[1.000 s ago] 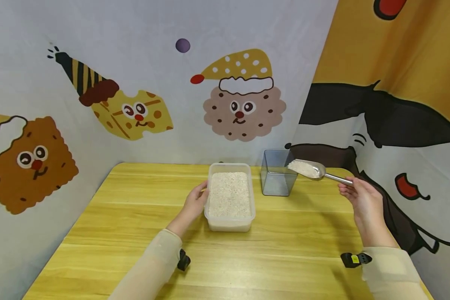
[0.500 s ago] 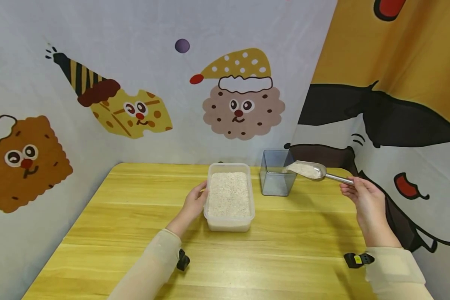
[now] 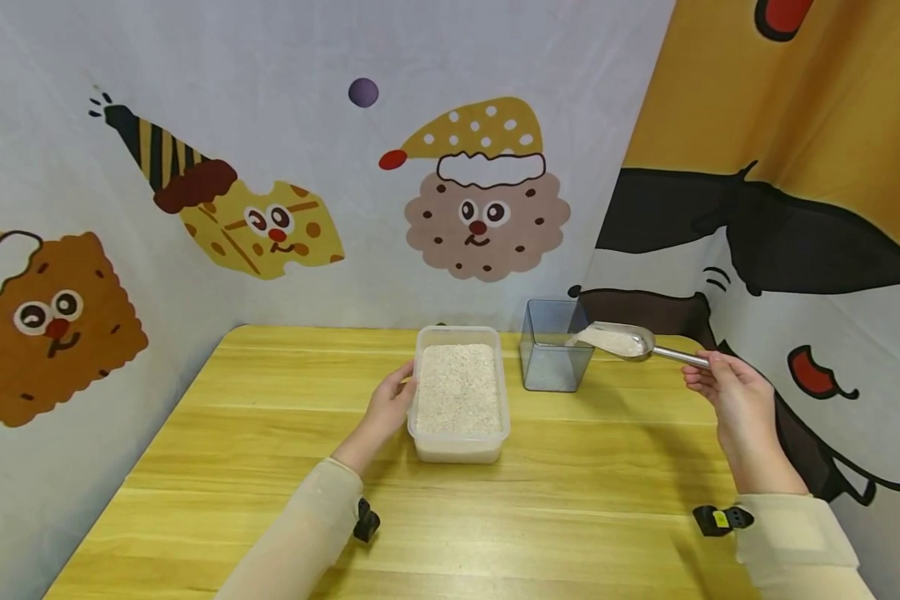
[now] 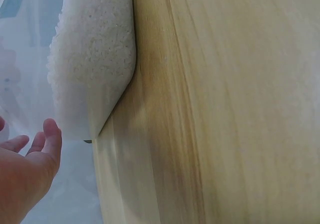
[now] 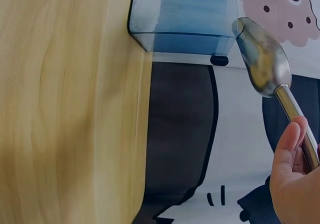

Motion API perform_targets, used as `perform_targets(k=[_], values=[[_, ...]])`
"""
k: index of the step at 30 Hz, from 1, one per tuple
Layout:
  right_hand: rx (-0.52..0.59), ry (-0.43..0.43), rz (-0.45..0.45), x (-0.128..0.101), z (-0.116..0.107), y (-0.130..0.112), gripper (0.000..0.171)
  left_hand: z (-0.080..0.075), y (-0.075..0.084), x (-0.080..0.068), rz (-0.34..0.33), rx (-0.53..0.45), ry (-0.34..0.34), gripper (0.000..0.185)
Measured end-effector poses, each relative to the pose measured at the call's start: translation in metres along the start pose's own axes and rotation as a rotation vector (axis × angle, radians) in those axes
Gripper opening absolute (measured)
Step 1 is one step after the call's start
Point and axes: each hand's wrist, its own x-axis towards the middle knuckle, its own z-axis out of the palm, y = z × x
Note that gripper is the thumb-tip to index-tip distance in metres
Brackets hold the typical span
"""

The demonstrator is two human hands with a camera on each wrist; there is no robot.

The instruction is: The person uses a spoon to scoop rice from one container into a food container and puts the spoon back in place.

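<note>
A clear plastic tub (image 3: 459, 446) full of white rice (image 3: 459, 387) sits mid-table. My left hand (image 3: 390, 403) rests against its left wall with fingers straight; the left wrist view shows the tub (image 4: 75, 84) and my fingers (image 4: 30, 149) beside it. My right hand (image 3: 727, 390) grips the handle of a metal scoop (image 3: 621, 340) heaped with rice, its front edge over the right rim of a clear blue-grey square container (image 3: 553, 350). From the right wrist the scoop (image 5: 264, 59) shows its underside next to the container (image 5: 182, 19), with my fingers (image 5: 287, 159) round the handle.
The yellow wooden table (image 3: 270, 450) stands in a corner of printed cartoon cloth walls. The black and orange curtain (image 3: 795, 233) hangs close behind my right hand. Bare wood lies left of and in front of the tub.
The scoop has shifted slightly left and tipped a little, its front edge now over the container's rim. My left hand and the tub have stayed put.
</note>
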Motion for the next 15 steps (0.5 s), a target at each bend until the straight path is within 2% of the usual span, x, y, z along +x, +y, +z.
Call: perform_targets(k=[6,15], values=[[-0.058,0.0,0.014,0.0,0.001,-0.003,0.024,0.003,-0.025,0.012,-0.006,0.001,0.031,0.045],[-0.148,-0.022,0.007,0.003,0.005,-0.009,0.027,0.004,-0.027,0.012,-0.008,0.014,0.035,0.045]])
